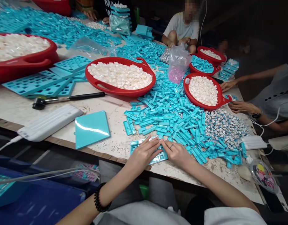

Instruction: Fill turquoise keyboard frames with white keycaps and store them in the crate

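A turquoise plastic tray with moulded compartments (134, 143) lies at the near table edge, partly covered by both hands. My left hand (145, 151) rests across it, fingers stretched out and lying flat on its top. From the other side my right hand (178, 152), with a ring, meets the left fingertips at the tray. Its fingers are bent and close together; what they hold, if anything, is hidden. Just beyond the hands spreads a heap of loose turquoise plastic pieces (167, 115). A flat turquoise square panel (92, 129) lies to the left.
Red basins, one in the middle (120, 91) and one at right (200, 104), hold white pieces. A black-handled hammer (71, 98) and a white power strip (50, 122) lie left. Small printed pieces (225, 128) are heaped right. Co-workers sit across and at right.
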{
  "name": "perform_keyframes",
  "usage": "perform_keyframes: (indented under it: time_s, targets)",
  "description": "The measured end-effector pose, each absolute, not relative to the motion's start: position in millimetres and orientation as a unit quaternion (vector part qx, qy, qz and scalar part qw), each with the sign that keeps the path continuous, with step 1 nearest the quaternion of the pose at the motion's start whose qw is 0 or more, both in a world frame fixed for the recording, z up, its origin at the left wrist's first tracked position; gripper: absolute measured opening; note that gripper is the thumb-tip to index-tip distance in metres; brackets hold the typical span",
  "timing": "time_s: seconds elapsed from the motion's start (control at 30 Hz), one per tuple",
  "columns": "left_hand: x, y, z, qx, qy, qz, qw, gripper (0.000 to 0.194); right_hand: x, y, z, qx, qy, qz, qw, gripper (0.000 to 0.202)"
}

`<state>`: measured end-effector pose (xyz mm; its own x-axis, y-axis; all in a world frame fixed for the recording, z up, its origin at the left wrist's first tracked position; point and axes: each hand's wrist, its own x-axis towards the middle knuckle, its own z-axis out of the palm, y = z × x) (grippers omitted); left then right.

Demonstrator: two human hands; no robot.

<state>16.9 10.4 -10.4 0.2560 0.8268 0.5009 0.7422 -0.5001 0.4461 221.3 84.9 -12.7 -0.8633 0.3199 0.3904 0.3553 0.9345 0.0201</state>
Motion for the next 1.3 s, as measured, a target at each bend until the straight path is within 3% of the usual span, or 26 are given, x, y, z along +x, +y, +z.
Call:
perform_keyframes:
  time_s: [0.47,0.87,1.03,1.3]
  targets:
    - [18.3,10.2,-12.7,0.795,0.515,0.312,0.072,0.032,222.6,82.1,-28.1,-0.192,-0.954,-0.035,0.227,0.049]
    - [18.3,13.0,-20.5,0.783,0.508,0.355,0.051,0.032,218.9,81.1,-34.0,-0.204,-0.952,-0.046,0.225,0.05]
    - [19.3,13.1,-18.4,0.787,0.506,0.352,0.028,0.032,218.1,81.1,-28.0,-0.212,-0.944,-0.026,0.252,0.044]
    - [21.1,11.4,-11.5,0.788,0.511,0.342,0.027,0.033,211.5,90.7,2.4,-0.239,-0.923,0.131,0.271,0.02]
